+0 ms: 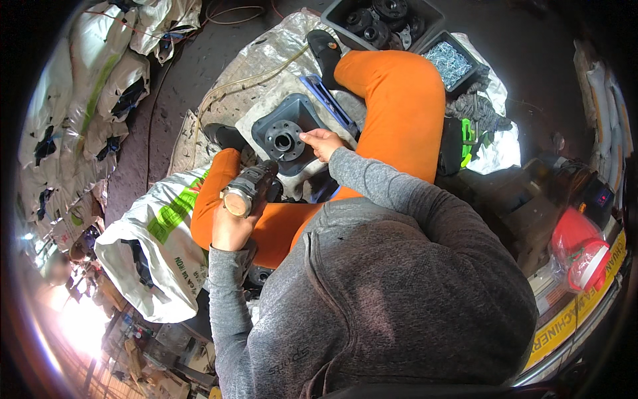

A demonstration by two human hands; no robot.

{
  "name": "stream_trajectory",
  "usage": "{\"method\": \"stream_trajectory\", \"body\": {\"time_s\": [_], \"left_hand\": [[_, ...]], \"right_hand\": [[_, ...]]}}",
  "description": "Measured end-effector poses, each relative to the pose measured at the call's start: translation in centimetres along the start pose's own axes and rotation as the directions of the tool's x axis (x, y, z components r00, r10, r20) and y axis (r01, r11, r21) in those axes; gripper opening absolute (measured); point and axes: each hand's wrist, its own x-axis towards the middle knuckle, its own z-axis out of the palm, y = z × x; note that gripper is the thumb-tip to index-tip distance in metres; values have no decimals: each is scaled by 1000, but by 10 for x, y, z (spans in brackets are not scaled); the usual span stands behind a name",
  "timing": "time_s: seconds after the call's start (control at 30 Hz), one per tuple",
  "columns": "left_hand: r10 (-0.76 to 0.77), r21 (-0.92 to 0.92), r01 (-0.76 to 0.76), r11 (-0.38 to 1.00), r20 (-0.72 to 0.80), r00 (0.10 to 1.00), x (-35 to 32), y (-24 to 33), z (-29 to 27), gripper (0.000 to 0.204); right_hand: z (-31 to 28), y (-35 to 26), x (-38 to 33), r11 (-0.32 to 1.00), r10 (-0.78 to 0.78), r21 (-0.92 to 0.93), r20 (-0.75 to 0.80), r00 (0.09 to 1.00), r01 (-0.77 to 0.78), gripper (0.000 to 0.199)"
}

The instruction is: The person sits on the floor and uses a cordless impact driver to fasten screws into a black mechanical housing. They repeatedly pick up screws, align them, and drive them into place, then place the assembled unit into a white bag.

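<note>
My left hand is wrapped round a dark cordless drill, whose front end points toward a round black flange. The flange has a ring of holes and a wide centre bore. It lies on a dark grey, square-shaped base between my legs. At the flange's right edge, my right hand has thumb and forefinger pinched together. Whatever is between those fingertips is too small to make out. The drill's tip is apart from the flange.
A black bin of round black parts stands beyond my knee, beside a tray of silvery screws. Grey gloves and a bright green tool lie to the right. White sacks are at left; a blue frame stands by the base.
</note>
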Motion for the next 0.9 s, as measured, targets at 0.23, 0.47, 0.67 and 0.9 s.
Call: {"method": "stream_trajectory", "body": {"time_s": [0.23,0.47,0.67,0.9], "left_hand": [[-16,91,9,996,78,997,16,14,-5,37],[-31,81,20,997,143,989,28,15,-2,39],[10,86,-21,996,127,992,29,3,6,60],[-26,41,21,999,114,993,26,-1,13,50]], "right_hand": [[2,-5,-3,1000,3,3,-18,1000,-3,27],[7,8,10,994,-100,36,-68,993,102,23],[7,18,13,993,-90,-86,-80,993,83,32],[5,21,18,969,-240,-71,-44,970,237,31]]}}
